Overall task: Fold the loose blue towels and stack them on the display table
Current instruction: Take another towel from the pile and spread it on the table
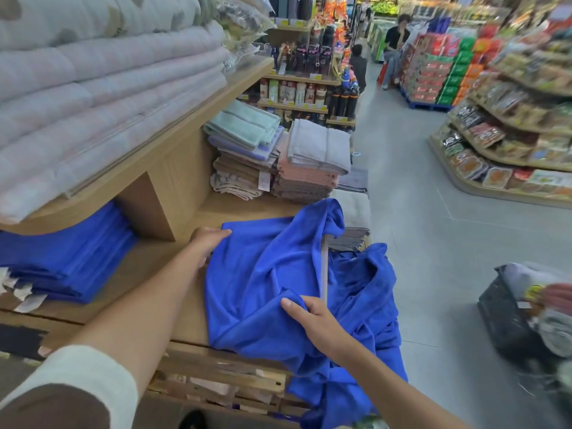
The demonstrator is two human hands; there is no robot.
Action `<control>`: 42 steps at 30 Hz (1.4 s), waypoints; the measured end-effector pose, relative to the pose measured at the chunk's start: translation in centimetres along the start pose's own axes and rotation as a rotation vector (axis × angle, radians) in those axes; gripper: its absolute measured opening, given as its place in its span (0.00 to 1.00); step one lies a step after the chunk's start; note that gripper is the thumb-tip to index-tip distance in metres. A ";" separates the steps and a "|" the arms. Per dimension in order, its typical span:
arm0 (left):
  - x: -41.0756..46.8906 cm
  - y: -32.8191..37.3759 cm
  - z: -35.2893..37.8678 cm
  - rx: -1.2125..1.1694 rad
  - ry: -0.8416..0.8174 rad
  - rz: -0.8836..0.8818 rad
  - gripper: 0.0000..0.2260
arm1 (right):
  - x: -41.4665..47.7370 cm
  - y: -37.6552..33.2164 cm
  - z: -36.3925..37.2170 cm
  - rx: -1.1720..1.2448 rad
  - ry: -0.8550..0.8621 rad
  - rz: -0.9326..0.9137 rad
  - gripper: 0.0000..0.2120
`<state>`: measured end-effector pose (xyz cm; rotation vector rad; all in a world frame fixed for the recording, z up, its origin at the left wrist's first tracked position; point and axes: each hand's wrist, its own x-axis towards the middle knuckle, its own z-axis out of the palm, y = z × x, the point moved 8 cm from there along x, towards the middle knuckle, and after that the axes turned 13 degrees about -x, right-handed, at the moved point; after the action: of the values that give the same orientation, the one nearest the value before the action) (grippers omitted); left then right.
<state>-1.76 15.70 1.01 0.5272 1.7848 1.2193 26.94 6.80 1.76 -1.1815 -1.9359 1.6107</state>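
Nearest the camera, the left arm in a white sleeve (86, 376) reaches out over the near edge of the wooden surface (173, 274). The right arm comes in low from the near right corner. The right hand (312, 320) sits close to the near edge, knuckles up, with its thumb laid over a raised fold of the loose blue towel (263, 274) and its fingers curled into the cloth, pinching it. The towel lies with its long axis running from the near edge towards the far edge, leaning slightly right. Its left half is spread fairly flat on the surface, while its right half is rumpled, spills over the right edge and hangs down in bunched folds. The cloth is a plain, vivid blue, creased diagonally across the middle. Farther on, the left hand (210, 243) grips the towel's left edge just below its far left corner, thumb on top and pointing at that corner. By the left edge, under an overhanging shelf, sits a stack of folded blue towels (62, 258). At the far edge stand stacks of grey, pink and green towels (306, 168).
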 end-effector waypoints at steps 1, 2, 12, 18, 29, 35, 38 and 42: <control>0.1 0.2 0.7 -0.033 -0.029 -0.045 0.08 | 0.0 0.0 0.2 -0.010 -0.006 0.001 0.32; 0.2 0.4 1.4 -0.055 -0.075 -0.095 0.09 | 0.0 0.1 0.4 -0.014 -0.013 0.004 0.31; -4.6 15.0 1.7 -0.546 -0.177 0.501 0.18 | -2.2 -1.3 -1.0 0.020 0.016 -0.089 0.08; -9.3 4.6 5.2 0.995 -0.481 0.709 0.12 | -3.2 -1.1 -1.9 -0.080 0.024 -0.157 0.07; -11.0 -0.3 9.6 0.867 -0.423 0.920 0.11 | -2.9 -0.4 -2.8 -0.049 0.076 -0.089 0.06; -10.0 -2.8 13.1 1.167 -0.295 0.720 0.29 | -2.9 0.1 -4.1 -0.089 0.175 -0.068 0.14; -9.7 -2.4 13.1 1.058 -0.183 0.710 0.15 | -3.3 -0.2 -4.3 -0.158 0.197 -0.094 0.17; -9.1 -1.3 11.8 0.672 -0.155 0.577 0.03 | -3.5 -1.5 -5.2 -0.141 0.254 -0.150 0.11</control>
<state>13.16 14.52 2.28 1.5617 1.9510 0.8631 32.23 7.40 5.42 -1.1982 -1.9451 1.2027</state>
